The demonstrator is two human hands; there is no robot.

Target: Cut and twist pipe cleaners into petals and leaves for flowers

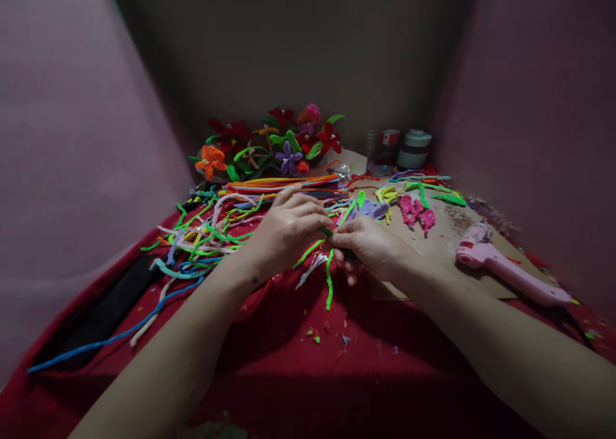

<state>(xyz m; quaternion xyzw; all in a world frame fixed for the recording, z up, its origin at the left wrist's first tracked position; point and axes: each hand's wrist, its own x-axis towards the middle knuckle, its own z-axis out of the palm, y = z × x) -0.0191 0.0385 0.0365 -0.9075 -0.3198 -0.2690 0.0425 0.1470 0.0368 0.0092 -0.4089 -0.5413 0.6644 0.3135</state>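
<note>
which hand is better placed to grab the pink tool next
Probably the right hand: the pink tool lies on that side, and the left hand is farther off. Both hands meet at a green piece, though.

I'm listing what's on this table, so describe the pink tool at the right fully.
The pink tool looks like smooth plastic, with a chunky, dark-marked head and a long, slightly curved handle. It lies with its head on the brown board, handle slanting toward the near right. Neither the left hand nor the right hand touches it.
</note>
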